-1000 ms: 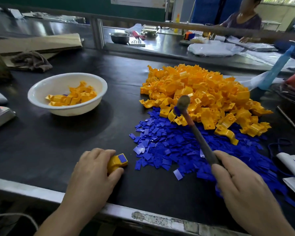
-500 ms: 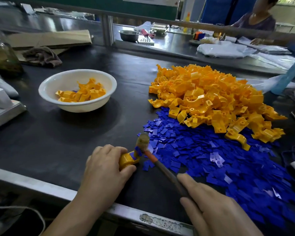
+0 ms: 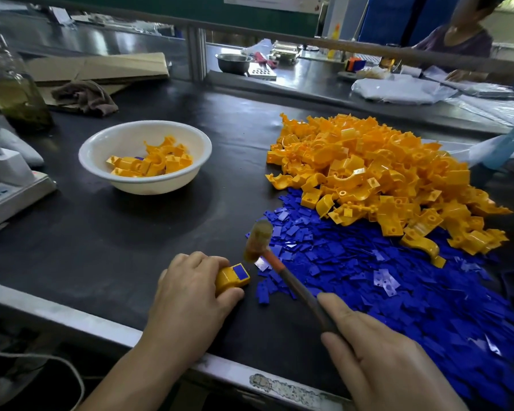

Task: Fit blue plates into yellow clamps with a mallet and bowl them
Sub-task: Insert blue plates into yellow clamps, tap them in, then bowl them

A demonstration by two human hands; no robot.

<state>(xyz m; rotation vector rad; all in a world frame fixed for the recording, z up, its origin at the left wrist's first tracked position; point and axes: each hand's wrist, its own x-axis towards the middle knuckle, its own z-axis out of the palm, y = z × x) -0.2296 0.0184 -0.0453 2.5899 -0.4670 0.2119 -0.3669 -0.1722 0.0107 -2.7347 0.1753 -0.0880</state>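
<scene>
Yellow clamp (image 3: pixel 230 278) is held down on the black table (image 3: pixel 101 247) near the front edge, gripped by the left hand (image 3: pixel 187 298) with fingers curled over it and the thumb against its near side. A blue plate (image 3: pixel 240 272) is seated on the exposed end of the clamp, face up.

Mallet (image 3: pixel 279 271) is grasped by the right hand (image 3: pixel 383 351) low on the handle, fingers wrapped round it. The head is blurred and is seen just to the right of the clamp, apart from it, over the edge of the loose blue plates (image 3: pixel 368 277).

The blue plates are spread across the right of the table. The pile of yellow clamps (image 3: pixel 368 173) is heaped behind them, overlapping their far edge.

White bowl (image 3: pixel 101 143) is placed left of the piles, well apart from the hands; several finished clamps (image 3: pixel 152 161) are held in it.
</scene>
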